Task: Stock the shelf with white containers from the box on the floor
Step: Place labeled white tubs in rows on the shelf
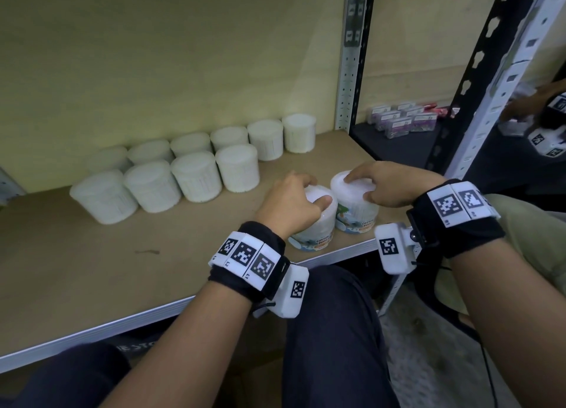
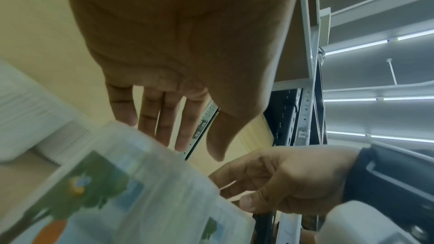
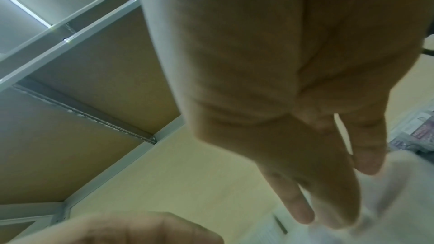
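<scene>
Two white containers with printed labels stand side by side near the front right of the wooden shelf (image 1: 92, 270). My left hand (image 1: 317, 190) grips the left container (image 1: 312, 239) from above, fingers and thumb round its lid. My right hand (image 1: 358, 187) holds the right container (image 1: 356, 216) the same way. In the left wrist view the left container (image 2: 140, 183) is blurred under my left hand's fingers (image 2: 164, 118). In the right wrist view the right container (image 3: 399, 201) shows under my blurred fingers (image 3: 305, 192). Several stocked white containers (image 1: 196, 175) form two rows at the back left.
A perforated metal upright (image 1: 352, 71) bounds the shelf at the right. Beyond it, a dark shelf carries purple packets (image 1: 401, 120), and another person's hand (image 1: 539, 107) works there. My knee (image 1: 330, 316) sits below the shelf edge, beside a cardboard box (image 1: 263, 361).
</scene>
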A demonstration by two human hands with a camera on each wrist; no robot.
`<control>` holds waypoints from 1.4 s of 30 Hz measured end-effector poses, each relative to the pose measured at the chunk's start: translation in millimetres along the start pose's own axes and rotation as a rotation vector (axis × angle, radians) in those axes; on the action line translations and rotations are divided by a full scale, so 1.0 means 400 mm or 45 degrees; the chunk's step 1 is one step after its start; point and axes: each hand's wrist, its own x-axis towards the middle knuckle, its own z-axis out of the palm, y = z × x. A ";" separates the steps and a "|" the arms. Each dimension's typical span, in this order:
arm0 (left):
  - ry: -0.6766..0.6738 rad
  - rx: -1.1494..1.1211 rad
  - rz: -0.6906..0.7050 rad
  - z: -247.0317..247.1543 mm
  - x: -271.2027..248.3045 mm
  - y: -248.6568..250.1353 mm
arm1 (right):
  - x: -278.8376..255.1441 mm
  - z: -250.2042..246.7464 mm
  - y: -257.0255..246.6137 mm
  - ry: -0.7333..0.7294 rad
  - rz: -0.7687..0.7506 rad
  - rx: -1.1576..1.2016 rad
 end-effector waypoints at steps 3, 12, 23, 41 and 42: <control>0.046 -0.044 0.001 -0.036 0.003 -0.018 | 0.003 -0.016 -0.031 0.029 -0.018 -0.006; 0.168 -0.009 -0.121 -0.191 0.008 -0.174 | 0.066 -0.043 -0.221 0.254 -0.186 0.207; 0.158 0.075 -0.277 -0.327 0.085 -0.380 | 0.263 -0.062 -0.442 0.168 -0.246 -0.067; 0.047 0.155 -0.314 -0.276 0.208 -0.500 | 0.470 0.021 -0.500 0.026 -0.115 -0.325; 0.054 0.142 -0.319 -0.273 0.208 -0.502 | 0.471 0.022 -0.500 0.031 -0.116 -0.317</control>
